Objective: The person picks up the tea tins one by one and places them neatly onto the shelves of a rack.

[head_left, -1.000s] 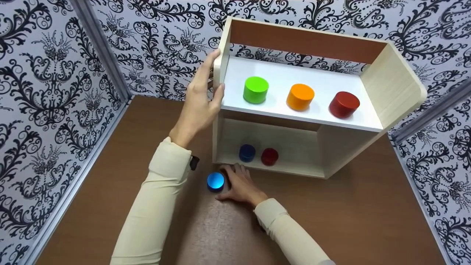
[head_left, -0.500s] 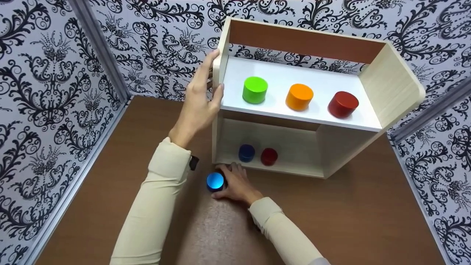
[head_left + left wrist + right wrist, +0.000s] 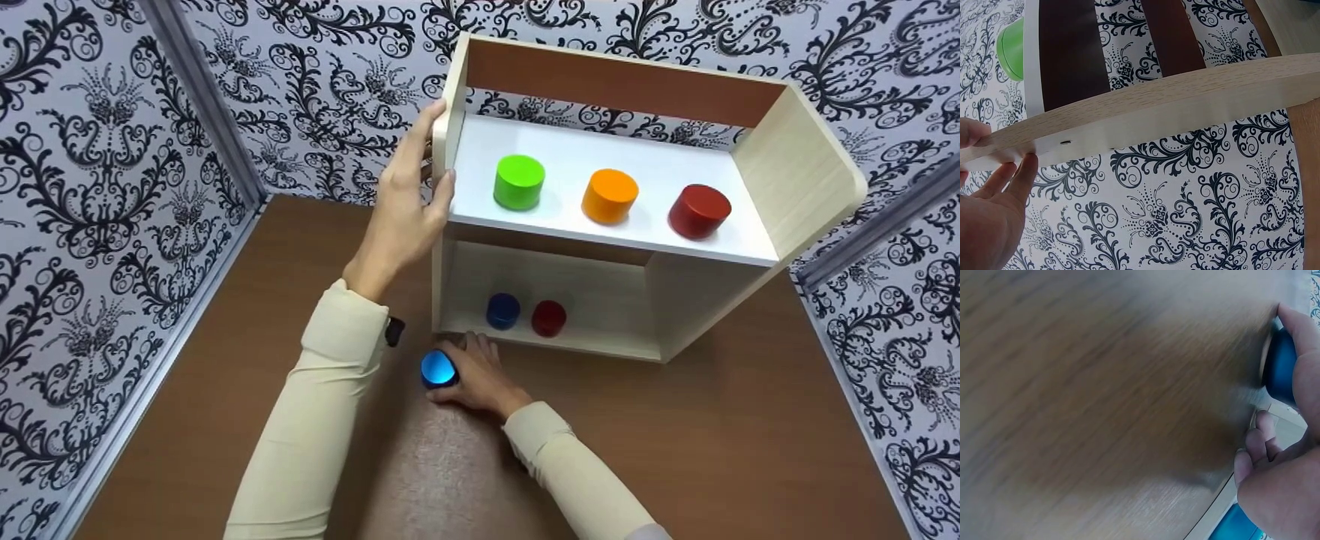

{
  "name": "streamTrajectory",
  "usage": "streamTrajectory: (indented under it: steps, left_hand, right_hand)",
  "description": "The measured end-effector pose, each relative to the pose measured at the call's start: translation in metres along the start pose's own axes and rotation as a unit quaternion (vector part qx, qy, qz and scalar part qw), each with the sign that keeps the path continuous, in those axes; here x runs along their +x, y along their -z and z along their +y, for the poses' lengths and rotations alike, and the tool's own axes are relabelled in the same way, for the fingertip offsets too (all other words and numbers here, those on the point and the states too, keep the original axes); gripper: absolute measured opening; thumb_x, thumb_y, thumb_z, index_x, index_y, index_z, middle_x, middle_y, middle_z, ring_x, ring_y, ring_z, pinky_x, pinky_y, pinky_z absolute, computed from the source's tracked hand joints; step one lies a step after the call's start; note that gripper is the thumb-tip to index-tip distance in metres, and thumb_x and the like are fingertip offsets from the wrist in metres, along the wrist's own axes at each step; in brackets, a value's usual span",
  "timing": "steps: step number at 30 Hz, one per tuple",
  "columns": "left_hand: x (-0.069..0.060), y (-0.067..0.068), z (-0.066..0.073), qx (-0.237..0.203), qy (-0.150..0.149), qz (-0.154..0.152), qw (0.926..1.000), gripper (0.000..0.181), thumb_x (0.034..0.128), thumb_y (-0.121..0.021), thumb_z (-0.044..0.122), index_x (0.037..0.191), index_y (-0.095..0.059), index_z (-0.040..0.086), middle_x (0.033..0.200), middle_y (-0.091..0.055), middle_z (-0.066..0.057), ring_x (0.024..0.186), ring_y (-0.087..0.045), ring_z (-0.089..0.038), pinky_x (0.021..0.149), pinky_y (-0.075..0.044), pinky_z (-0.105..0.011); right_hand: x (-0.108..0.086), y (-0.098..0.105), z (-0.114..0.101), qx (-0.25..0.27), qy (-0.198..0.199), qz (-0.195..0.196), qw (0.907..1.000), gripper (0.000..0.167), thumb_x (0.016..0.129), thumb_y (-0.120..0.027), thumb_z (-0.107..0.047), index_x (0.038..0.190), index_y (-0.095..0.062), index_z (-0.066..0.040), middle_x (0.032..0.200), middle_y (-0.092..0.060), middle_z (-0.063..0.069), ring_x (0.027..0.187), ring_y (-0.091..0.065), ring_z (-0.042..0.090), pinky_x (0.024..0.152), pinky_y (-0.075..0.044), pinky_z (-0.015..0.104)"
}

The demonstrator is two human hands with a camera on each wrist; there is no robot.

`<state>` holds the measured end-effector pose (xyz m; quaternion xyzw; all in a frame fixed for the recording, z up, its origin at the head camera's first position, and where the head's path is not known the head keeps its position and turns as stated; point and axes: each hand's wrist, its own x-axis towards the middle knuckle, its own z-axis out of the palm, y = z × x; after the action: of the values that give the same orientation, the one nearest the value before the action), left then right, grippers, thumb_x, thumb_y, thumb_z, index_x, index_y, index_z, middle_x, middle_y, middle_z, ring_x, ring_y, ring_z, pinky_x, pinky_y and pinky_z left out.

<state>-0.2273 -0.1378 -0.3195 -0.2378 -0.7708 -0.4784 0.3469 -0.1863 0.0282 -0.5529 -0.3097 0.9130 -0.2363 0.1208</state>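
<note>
A small wooden two-tier shelf (image 3: 491, 231) stands on the table. My left hand (image 3: 403, 206) grips the front edge of its left side panel, thumb on one face and fingers on the other, as the left wrist view (image 3: 994, 219) also shows. On the table before the shelf's left corner is a shiny blue cylinder (image 3: 438, 369), upright. My right hand (image 3: 480, 379) holds it between thumb and index finger, the other fingers reaching towards the shelf's bottom edge. In the right wrist view the blue cylinder (image 3: 1280, 368) is partly hidden behind the hand.
Green (image 3: 518, 182), orange (image 3: 610, 196) and red (image 3: 699, 212) cylinders stand on the white upper tier. A dark blue cylinder (image 3: 502, 311) and a second red cylinder (image 3: 549, 319) sit on the lower tier near its front edge. Patterned panels (image 3: 112, 150) enclose the brown table (image 3: 720, 450).
My right hand has moved slightly left, and its thumb and index finger have closed around the blue cylinder. My left hand stays on the shelf's side panel.
</note>
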Motion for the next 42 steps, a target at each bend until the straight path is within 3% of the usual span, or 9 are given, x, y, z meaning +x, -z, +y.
streamTrajectory:
  steps: [9, 15, 22, 42]
  left_hand:
    - [0.000, 0.000, -0.001, 0.004, -0.002, 0.000, 1.0000, 0.067, 0.0911, -0.057, -0.012, 0.154, -0.036, 0.001, 0.151, -0.045, -0.019, 0.128, -0.052, -0.025, 0.107, -0.049, -0.030]
    - [0.000, -0.001, -0.001, 0.007, -0.008, 0.002, 0.9999, 0.067, 0.0911, -0.057, -0.012, 0.153, -0.036, 0.000, 0.152, -0.045, -0.019, 0.131, -0.051, -0.024, 0.111, -0.044, -0.029]
    - [0.000, -0.001, -0.002, 0.002, -0.012, 0.004, 0.9999, 0.066, 0.0913, -0.056, -0.011, 0.153, -0.036, 0.000, 0.151, -0.044, -0.021, 0.128, -0.051, -0.022, 0.110, -0.045, -0.028]
    - [0.000, -0.001, -0.002, -0.007, -0.005, 0.001, 1.0000, 0.066, 0.0916, -0.056, -0.012, 0.153, -0.036, 0.002, 0.143, -0.050, -0.020, 0.118, -0.058, -0.026, 0.098, -0.054, -0.027]
  right_hand:
    - [-0.001, 0.000, -0.004, 0.003, -0.011, -0.012, 0.9999, 0.071, 0.083, -0.080, -0.050, 0.140, -0.055, -0.016, 0.147, -0.044, 0.023, 0.142, -0.031, 0.044, 0.118, -0.021, 0.068]
    - [-0.005, 0.001, -0.006, 0.022, -0.024, -0.028, 0.9991, 0.074, 0.084, -0.080, -0.050, 0.143, -0.052, -0.015, 0.155, -0.035, 0.028, 0.148, -0.017, 0.049, 0.118, -0.015, 0.071]
    - [-0.011, 0.004, -0.003, 0.020, -0.006, -0.006, 0.9998, 0.073, 0.082, -0.081, -0.051, 0.139, -0.054, -0.016, 0.148, -0.044, 0.026, 0.144, -0.028, 0.049, 0.115, -0.021, 0.074]
    - [-0.040, 0.020, 0.003, 0.065, -0.010, 0.003, 0.9978, 0.068, 0.084, -0.080, -0.049, 0.139, -0.054, -0.019, 0.154, -0.034, 0.032, 0.146, -0.017, 0.055, 0.119, -0.011, 0.071]
